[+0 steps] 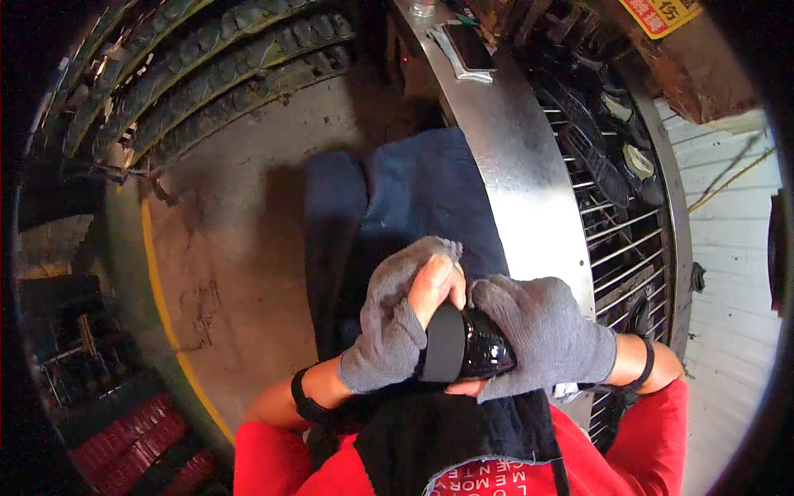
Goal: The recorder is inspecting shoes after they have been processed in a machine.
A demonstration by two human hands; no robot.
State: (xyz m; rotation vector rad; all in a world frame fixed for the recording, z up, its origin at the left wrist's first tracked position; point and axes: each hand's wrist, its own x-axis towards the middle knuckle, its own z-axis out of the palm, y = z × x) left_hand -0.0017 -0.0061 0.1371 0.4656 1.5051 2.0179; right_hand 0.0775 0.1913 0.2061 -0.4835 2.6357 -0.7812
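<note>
Close to my chest I hold a shoe with a glossy black upper (488, 345) and a flat dark grey sole part (444, 341). My left hand (405, 310), in a grey knit glove that leaves the thumb bare, is closed along the sole side. Over the glossy side wraps my right hand (542, 335), also in a grey glove, with bare fingertips showing under the shoe. Both hands cover much of it, so its far end is hidden.
Ahead and right runs a metal counter (517, 157) with a dark phone-like slab (470, 47) on cloth or paper. Beside it, a barred rack (624, 248) carries black shoes (595, 165). Shelves of shoe-like forms (240, 66) stand far left. A yellow line (157, 285) marks the floor.
</note>
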